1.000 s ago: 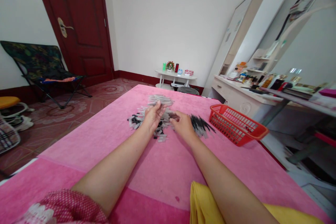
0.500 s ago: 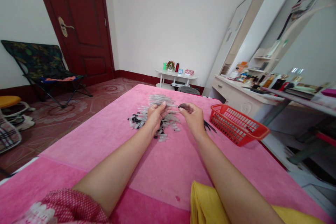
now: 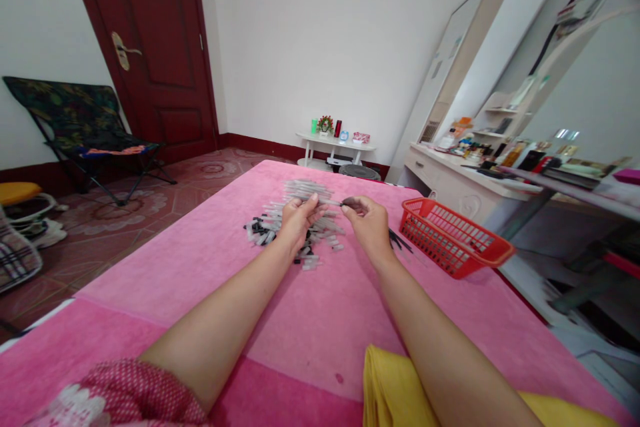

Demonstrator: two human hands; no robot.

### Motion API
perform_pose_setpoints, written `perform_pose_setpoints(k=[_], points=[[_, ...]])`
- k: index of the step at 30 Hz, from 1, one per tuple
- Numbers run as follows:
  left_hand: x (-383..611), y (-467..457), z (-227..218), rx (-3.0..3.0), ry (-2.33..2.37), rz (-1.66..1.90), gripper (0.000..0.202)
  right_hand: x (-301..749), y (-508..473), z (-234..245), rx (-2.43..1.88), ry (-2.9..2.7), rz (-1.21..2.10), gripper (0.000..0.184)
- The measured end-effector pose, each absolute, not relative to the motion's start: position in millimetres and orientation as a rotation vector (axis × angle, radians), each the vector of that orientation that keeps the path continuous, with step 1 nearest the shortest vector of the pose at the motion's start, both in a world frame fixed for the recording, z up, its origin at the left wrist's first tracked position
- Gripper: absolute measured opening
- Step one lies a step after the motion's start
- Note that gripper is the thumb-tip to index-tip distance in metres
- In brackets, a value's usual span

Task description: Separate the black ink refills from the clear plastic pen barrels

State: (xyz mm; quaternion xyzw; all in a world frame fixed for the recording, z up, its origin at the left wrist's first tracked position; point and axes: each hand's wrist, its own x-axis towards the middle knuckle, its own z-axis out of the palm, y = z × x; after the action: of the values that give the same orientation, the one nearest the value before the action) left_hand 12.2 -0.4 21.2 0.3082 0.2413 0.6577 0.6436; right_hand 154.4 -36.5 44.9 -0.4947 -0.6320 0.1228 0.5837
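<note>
My left hand [image 3: 299, 219] pinches a translucent pen barrel [image 3: 329, 202] that points to the right. My right hand [image 3: 369, 219] is closed at the barrel's right end, fingertips on a small dark piece [image 3: 345, 203], which looks like a pen tip or refill end; most of it is hidden by the fingers. Under and around my left hand lies a pile of clear pen barrels [image 3: 300, 188], with black and clear pen caps [image 3: 257, 232] at its near left side. Several thin black refills [image 3: 400, 240] lie just right of my right wrist.
A red plastic basket [image 3: 453, 237] stands at the right edge of the pink-covered table [image 3: 200, 260]. A yellow cloth [image 3: 395, 387] is under my right forearm. Beyond are a dressing table [image 3: 445, 180], a low white shelf [image 3: 330, 140] and a folding chair [image 3: 90, 120].
The gap between the barrel in my left hand and the dark piece at my right fingertips has closed slightly; they now appear to meet. Otherwise both hands stay nearly in place.
</note>
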Motion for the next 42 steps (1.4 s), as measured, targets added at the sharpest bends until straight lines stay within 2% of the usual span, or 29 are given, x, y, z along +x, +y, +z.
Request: perform_pose_setpoints(k=[5,11,15,17,21,24,28,33,38,42], points=[[13,-1,21,0.769,0.563,1.504,0.031,157,-35,43,-1.184,-1.490,0.245,0.016],[14,-2,20,0.830,0.519,1.490,0.034,157,-36,38,-1.255,-1.477,0.263,0.016],[17,-5,21,0.830,0.477,1.483,0.039,157,-39,38,-1.357,-1.488,0.287,0.041],[17,-5,22,0.812,0.472,1.486,0.037,157,-40,40,-1.373,-1.512,0.311,0.047],[16,-3,22,0.787,0.498,1.501,0.033,157,-39,42,-1.273,-1.527,0.329,0.028],[15,-3,21,0.806,0.516,1.497,0.035,157,-40,43,-1.261,-1.584,0.302,0.022],[15,-3,21,0.819,0.537,1.499,0.034,158,-44,44,-1.378,-1.633,0.260,0.035],[15,-4,22,0.799,0.542,1.506,0.035,159,-44,46,-1.367,-1.684,0.205,0.026],[16,-4,22,0.821,0.522,1.493,0.037,160,-42,45,-1.403,-1.683,0.252,0.047],[16,-3,21,0.810,0.546,1.505,0.036,161,-42,44,-1.378,-1.644,0.207,0.033]])
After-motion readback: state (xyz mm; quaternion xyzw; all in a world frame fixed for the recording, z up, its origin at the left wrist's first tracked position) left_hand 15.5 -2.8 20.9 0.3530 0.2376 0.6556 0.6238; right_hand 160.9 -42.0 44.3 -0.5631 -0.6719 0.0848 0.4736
